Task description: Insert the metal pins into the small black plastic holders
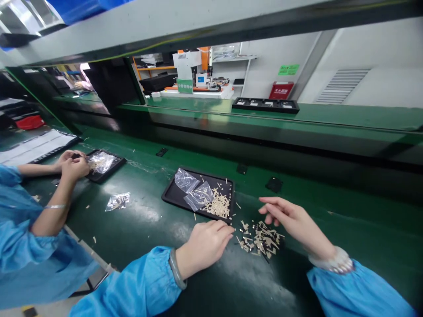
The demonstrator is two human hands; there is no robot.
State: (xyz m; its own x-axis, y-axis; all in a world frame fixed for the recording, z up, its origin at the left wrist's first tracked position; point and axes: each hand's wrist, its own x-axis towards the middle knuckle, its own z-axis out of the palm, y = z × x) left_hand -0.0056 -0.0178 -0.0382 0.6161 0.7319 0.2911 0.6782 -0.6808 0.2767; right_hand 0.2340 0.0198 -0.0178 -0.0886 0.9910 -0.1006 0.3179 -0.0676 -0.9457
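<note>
My left hand is palm down by the near right corner of a black tray, its fingers drawn together. Whatever its fingertips pinch, if anything, is too small to make out. My right hand hovers just beyond a loose pile of small cream and black strips, fingers apart and nothing visible in them. That pile lies on the green bench between my hands. Inside the tray are a heap of cream strips and clear plastic bags.
At left, a co-worker's hands are beside a smaller black tray. A clear bag of small pieces lies between the trays. Small black parts sit along the bench's back. A raised ledge carries a black tray of parts.
</note>
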